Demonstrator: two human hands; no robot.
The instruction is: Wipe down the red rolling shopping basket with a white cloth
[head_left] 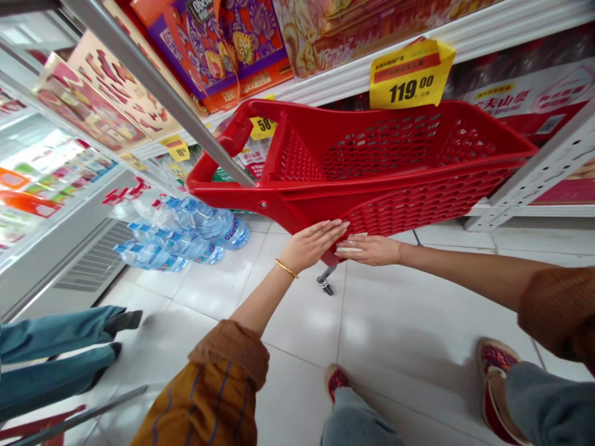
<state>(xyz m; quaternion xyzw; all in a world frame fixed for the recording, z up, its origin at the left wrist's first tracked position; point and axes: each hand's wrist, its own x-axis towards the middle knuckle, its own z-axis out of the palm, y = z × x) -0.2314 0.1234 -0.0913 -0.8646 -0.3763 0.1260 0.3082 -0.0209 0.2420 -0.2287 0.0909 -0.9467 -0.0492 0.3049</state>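
A red plastic shopping basket cart with perforated walls stands tilted in my view, a grey metal pole joined to its left end. My left hand, with a gold bangle at the wrist, lies with fingers stretched out against the lower side of the basket. Just to its right, my right hand reaches in from the right, fingers extended towards the left fingertips, near the basket's lower edge. Small whitish patches show at the right fingers; I cannot make out what they are. Beneath the hands a caster wheel touches the floor.
Behind the basket are shelves with gift boxes and a yellow price tag. Packs of water bottles stand on the tiled floor at left. Another person's legs are at the lower left, near a metal bar.
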